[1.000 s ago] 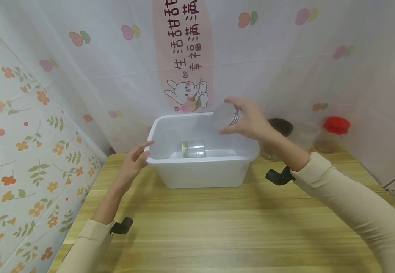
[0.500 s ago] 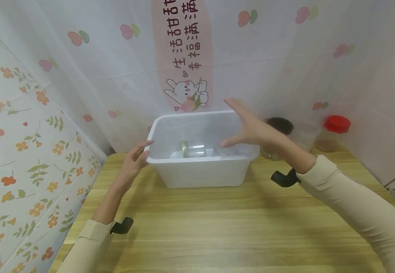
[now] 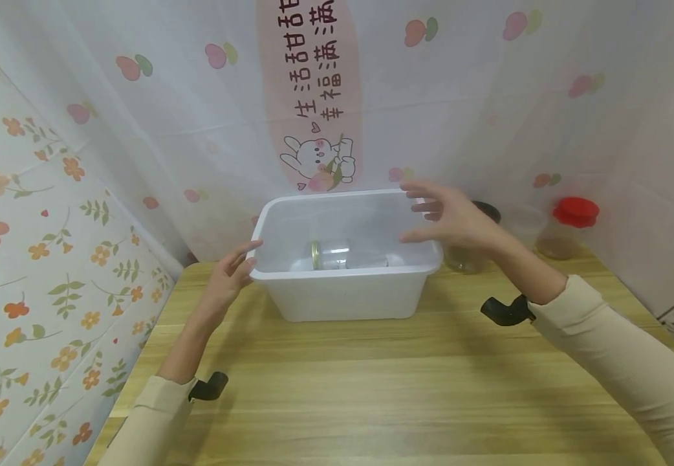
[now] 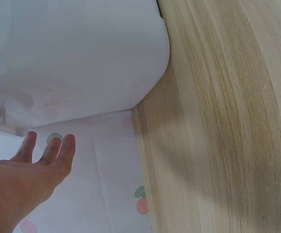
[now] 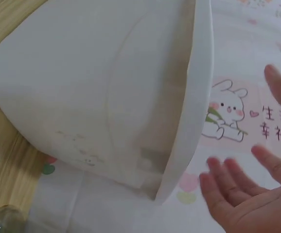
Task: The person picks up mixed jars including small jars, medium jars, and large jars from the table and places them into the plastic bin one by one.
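A white plastic bin (image 3: 348, 294) stands at the back of the wooden table. Inside it, a glass jar (image 3: 332, 254) with a gold lid lies on its side, and a second clear jar (image 3: 367, 260) lies to its right, partly hidden by the front rim. My left hand (image 3: 226, 281) touches the bin's left rim with thumb and index finger; in the left wrist view its other fingers (image 4: 65, 150) extend loosely beside the wall. Over the right end of the bin hovers my right hand (image 3: 453, 220), fingers spread and holding nothing.
Right of the bin stand a dark-lidded jar (image 3: 466, 260), partly behind my right hand, a pale clear container (image 3: 524, 225) and a red-lidded jar (image 3: 574, 213). Printed curtains (image 3: 453, 90) hang right behind the table (image 3: 337, 388) and along its left side.
My right hand has let go of the silver-lidded clear jar, which now lies in the bin, and has drawn back to the right. The left hand has stayed at the rim.
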Motion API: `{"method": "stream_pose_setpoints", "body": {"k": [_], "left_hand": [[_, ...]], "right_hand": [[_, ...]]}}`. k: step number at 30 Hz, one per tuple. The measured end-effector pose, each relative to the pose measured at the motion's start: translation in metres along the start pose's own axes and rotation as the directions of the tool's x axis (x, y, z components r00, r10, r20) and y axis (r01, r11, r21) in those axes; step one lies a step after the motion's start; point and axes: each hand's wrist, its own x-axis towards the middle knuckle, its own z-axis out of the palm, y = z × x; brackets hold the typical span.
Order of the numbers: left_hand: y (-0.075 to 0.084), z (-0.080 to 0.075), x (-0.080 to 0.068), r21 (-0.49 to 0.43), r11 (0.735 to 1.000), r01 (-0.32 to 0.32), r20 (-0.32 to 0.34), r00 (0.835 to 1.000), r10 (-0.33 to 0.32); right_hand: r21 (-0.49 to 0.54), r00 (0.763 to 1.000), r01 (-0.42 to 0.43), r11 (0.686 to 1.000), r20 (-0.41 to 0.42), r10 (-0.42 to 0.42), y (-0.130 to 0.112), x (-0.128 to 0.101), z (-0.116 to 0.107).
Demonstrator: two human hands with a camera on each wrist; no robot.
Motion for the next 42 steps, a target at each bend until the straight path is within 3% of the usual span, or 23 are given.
{"method": "stream_pose_setpoints", "body": {"k": [10, 24, 29, 42], "left_hand": [[-0.002, -0.001, 0.001, 0.000, 1.000, -0.026, 0.003, 1.000, 0.026], [-0.003, -0.001, 0.002, -0.004, 1.000, -0.031, 0.004, 1.000, 0.031], [-0.002, -0.001, 0.002, -0.003, 1.000, -0.018, 0.002, 1.000, 0.018], [-0.002, 0.000, 0.001, -0.012, 1.000, -0.014, 0.011, 1.000, 0.014]], "right_hand": [[0.065, 0.983, -0.077, 0.995, -0.160, 0.086, 0.016, -0.018, -0.012], [0.151, 0.972, -0.019, 0.988, -0.230, 0.054, 0.057, -0.047, -0.041], [0.094, 0.959, -0.063, 0.994, -0.269, 0.087, 0.064, -0.057, -0.047], [0.007, 0.949, -0.160, 0.987, -0.273, 0.156, 0.085, -0.082, -0.059]]}}
